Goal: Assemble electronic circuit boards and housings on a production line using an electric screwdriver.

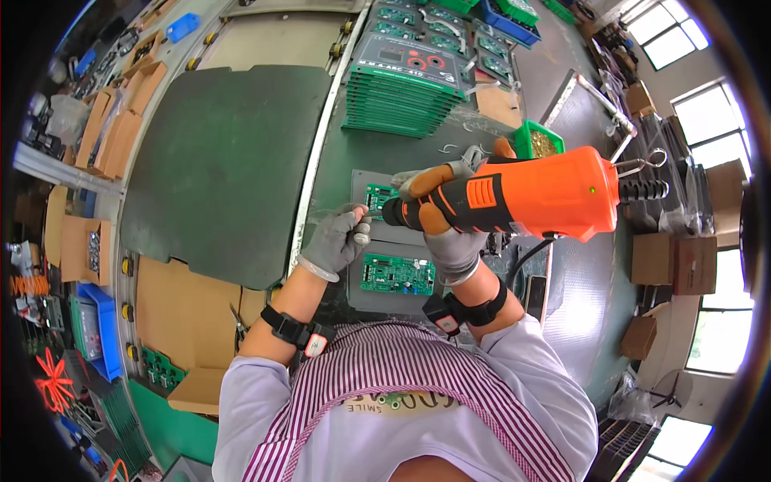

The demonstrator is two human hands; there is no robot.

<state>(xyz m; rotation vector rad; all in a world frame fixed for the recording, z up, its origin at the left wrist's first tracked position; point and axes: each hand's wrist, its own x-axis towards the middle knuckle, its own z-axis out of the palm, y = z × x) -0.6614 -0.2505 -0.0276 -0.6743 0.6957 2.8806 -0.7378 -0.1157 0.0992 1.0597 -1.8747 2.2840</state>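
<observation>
My right hand [454,247], in a grey and tan glove, is wrapped round an orange and black electric screwdriver [554,193]. The tool lies sideways, its black nose pointing left over a green circuit board [380,196] on a grey panel [361,178]. Gloved fingers also show along the tool's far side. At the board's left edge, beside the screwdriver nose, my left hand [336,239] has its bare fingertips pinched together; what they hold, if anything, is too small to make out. Nearer to me, a second circuit board [398,275] lies flat on another grey panel [385,300].
Beyond my hands stands a stack of green-edged panels [401,100], with a green bin [526,143] of small brass-coloured parts to its right. A black cable [532,253] hangs from the screwdriver. To the left are a dark green mat [225,169] and cardboard boxes [124,140].
</observation>
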